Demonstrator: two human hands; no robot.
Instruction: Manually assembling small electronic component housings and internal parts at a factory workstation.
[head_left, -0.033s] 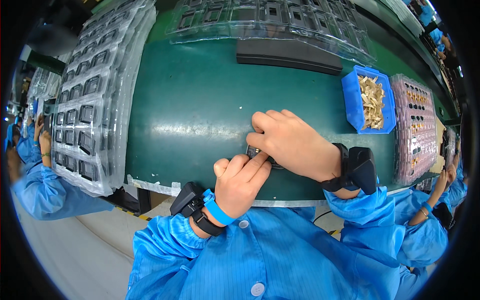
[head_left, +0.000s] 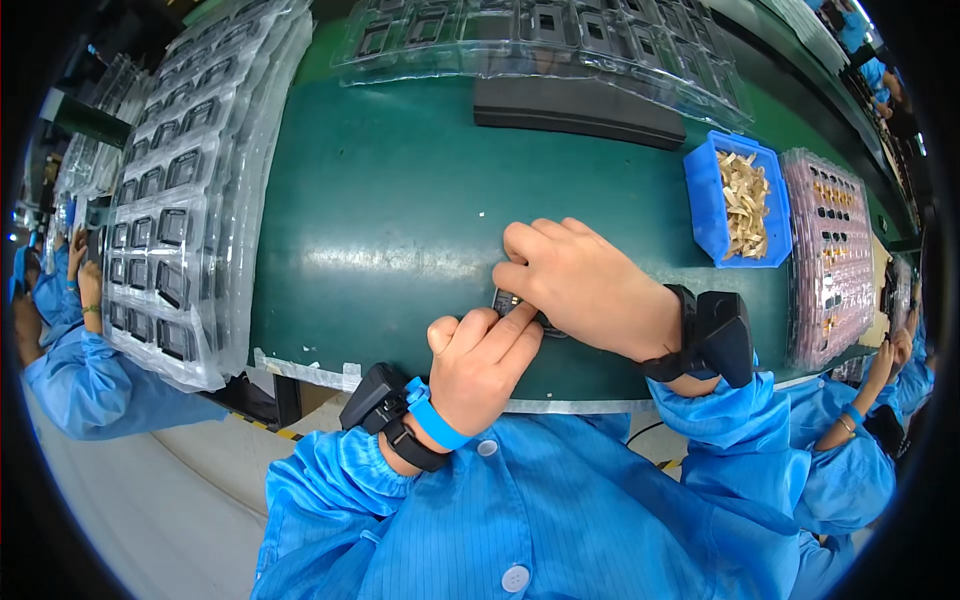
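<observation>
Both hands meet over a small black part point(head_left: 507, 301) with tiny gold-coloured spots, low on the green tabletop. My left hand point(head_left: 475, 368) is closed, its fingertips pressing on the near side of the part. From the right, my right hand point(head_left: 592, 285) curls over it, thumb and bent fingers closed against its far side. Most of the part is hidden beneath the fingers, and a dark edge of it shows below the right hand. Its exact kind is not visible.
Stacked clear trays point(head_left: 190, 215) with black frames stand at left; more trays point(head_left: 540, 40) lie at the back above a black box point(head_left: 575, 112). At right are a blue bin point(head_left: 708, 205) of beige strips and pinkish trays point(head_left: 835, 260) of small parts. People in blue work on both sides.
</observation>
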